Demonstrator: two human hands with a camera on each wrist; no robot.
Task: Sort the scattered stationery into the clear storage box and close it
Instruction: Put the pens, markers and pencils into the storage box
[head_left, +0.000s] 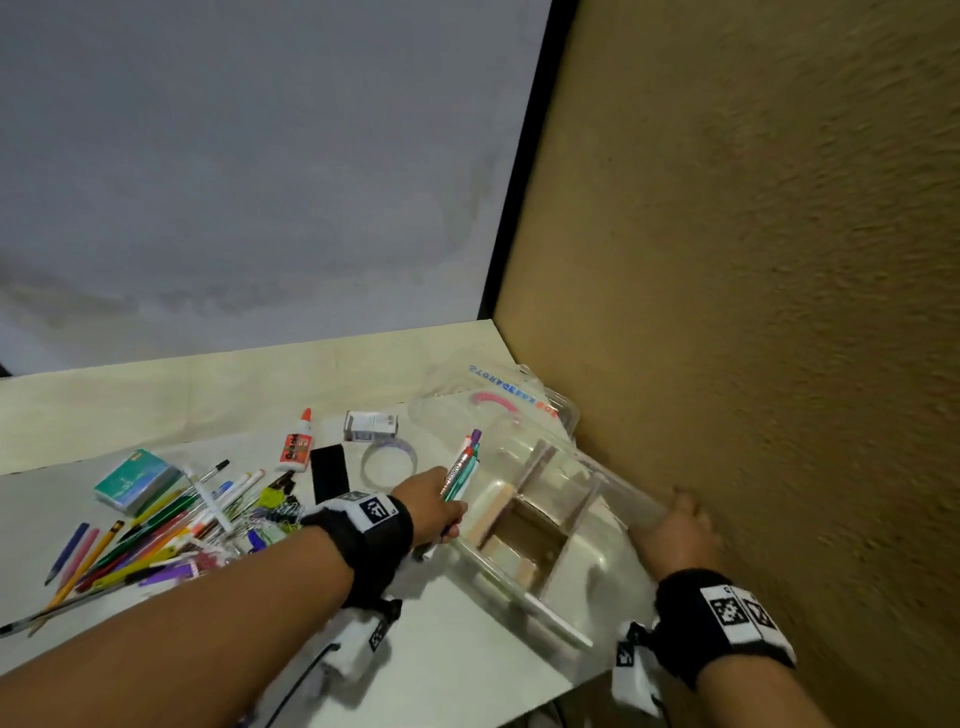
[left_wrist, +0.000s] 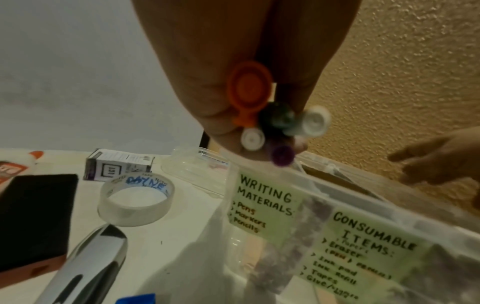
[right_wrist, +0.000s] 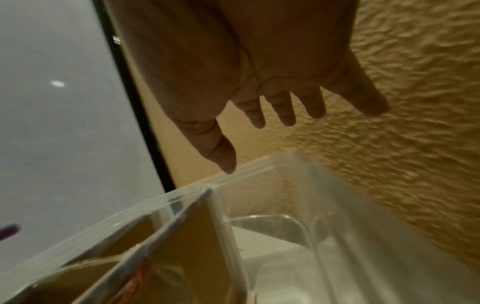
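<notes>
**Inspector A:** Left hand (head_left: 434, 501), centre of the head view: what is its condition?

**Inspector B:** Its fingers are curled round a bundle of markers (head_left: 461, 470), caps pointing up and away. The bundle stands over the near-left edge of the clear box (head_left: 582, 525). The left wrist view shows the cap ends: orange, dark green, white, purple.

**Inspector A:** Right hand (head_left: 680, 525)?

**Inspector B:** Fingers spread and straight, holding nothing. It sits at the right side of the box, beside the tan wall (head_left: 779, 260). Whether the thumb touches the rim, I cannot tell.

**Inspector A:** The box itself?

**Inspector B:** Open, on the counter (head_left: 467, 623), centre right of the frame, split by dividers. Its front wall carries labels, "Writing Materials" and "Consumable Items". The lid (head_left: 498, 400) lies behind it.

**Inspector A:** Remaining stationery?

**Inspector B:** A heap of pens and pencils (head_left: 156, 535) lower left. A tape roll (head_left: 389, 462), glue bottle (head_left: 297, 441), black pad (head_left: 328, 475), green packet (head_left: 137, 480) and small white carton (head_left: 371, 427) lie above it.
</notes>
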